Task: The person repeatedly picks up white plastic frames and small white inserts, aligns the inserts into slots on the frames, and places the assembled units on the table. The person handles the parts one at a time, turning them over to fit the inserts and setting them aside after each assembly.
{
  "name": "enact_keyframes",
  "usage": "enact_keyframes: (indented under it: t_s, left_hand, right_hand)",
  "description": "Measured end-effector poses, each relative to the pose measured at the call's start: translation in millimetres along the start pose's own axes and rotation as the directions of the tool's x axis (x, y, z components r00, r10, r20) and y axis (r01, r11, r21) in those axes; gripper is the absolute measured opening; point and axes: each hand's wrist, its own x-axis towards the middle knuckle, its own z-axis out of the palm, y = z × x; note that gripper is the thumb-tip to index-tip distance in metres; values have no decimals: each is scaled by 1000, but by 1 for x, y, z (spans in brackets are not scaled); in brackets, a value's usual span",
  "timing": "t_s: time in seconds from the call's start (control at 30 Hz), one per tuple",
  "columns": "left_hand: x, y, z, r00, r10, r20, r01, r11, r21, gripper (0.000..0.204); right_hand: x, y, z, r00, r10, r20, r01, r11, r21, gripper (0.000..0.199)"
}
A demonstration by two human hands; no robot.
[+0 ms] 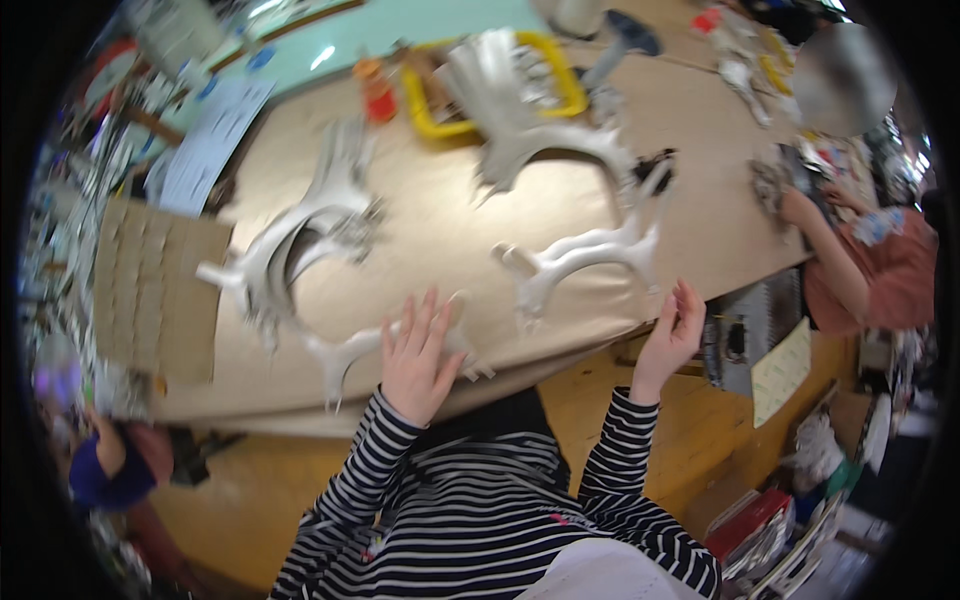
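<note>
In the head view, we see our left hand point(412, 352) palm down across the middle of a white arched part point(345, 353) near the front edge of the brown-covered table point(440, 225). Its fingers are spread and nearly straight; it lies over the part rather than closing around it, and both ends of the part show on either side of the hand. Our right hand point(675, 335) is raised at the table's front edge, fingers loosely curled with a gap to the thumb, and holds nothing that we can see. Just beyond it, toward the left, two nested white arches point(592, 245) lie on the table.

Farther left, we have a stack of white branching parts point(270, 255) beyond the left hand; another fanned stack point(515, 125) overlaps the near rim of a yellow tray point(430, 125).

As for writing, we make out rows of dark print on a white sheet point(215, 140) at the far left and faint marks on a pale yellow sheet point(783, 372) at the right, both too blurred to read. A small pink mark point(562, 519) on our striped shirt point(470, 520) is likewise illegible.
</note>
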Motion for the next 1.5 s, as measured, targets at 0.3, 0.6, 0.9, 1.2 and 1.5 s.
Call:
enact_keyframes:
  t_s: [0.3,0.6,0.9,1.2,1.5]
  left_hand:
    - [-18,-12,8,998,-53,-33,53,999,-12,59]
    - [-18,-6,28,986,-17,-164,69,947,315,45]
    - [-19,-5,32,979,-48,-199,121,920,372,41]
    - [-23,-8,38,971,-14,-237,118,895,429,37]
    - [-22,-7,39,966,-2,-257,123,881,457,41]
  right_hand:
    - [-92,-81,81,664,-394,635,269,919,289,22]
    - [-98,-76,103,695,-385,608,322,922,215,28]
    - [-98,-83,108,670,-361,649,388,915,109,29]
    - [-100,-79,107,721,-338,605,332,935,125,25]
    - [-103,-74,103,726,-422,543,392,902,178,26]
